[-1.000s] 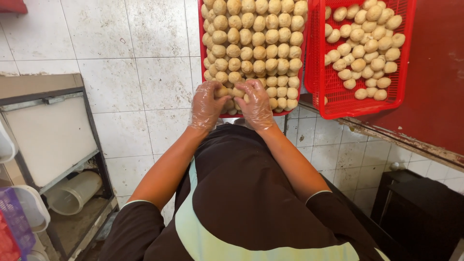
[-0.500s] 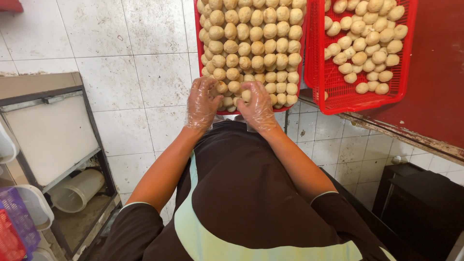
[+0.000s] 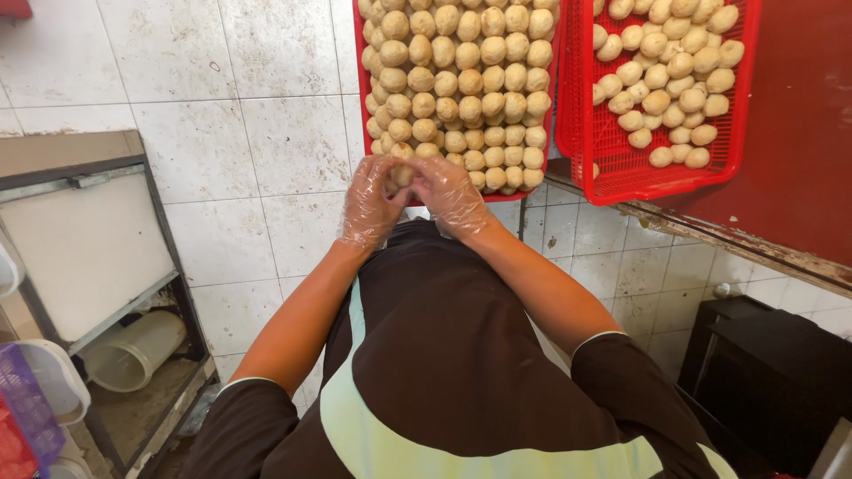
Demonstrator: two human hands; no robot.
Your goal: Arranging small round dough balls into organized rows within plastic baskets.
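Where the red tray ends, one dough ball (pale, round) pinched between both gloved hands, left and right.

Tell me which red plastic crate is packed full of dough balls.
The left red plastic crate, nearest the gloved hands: its rows fill it, while the right crate shows bare mesh.

Pale round dough ball w/ both gloved hands cupping it.

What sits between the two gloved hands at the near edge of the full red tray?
One pale dough ball, pinched between left hand and right hand, in the head view.
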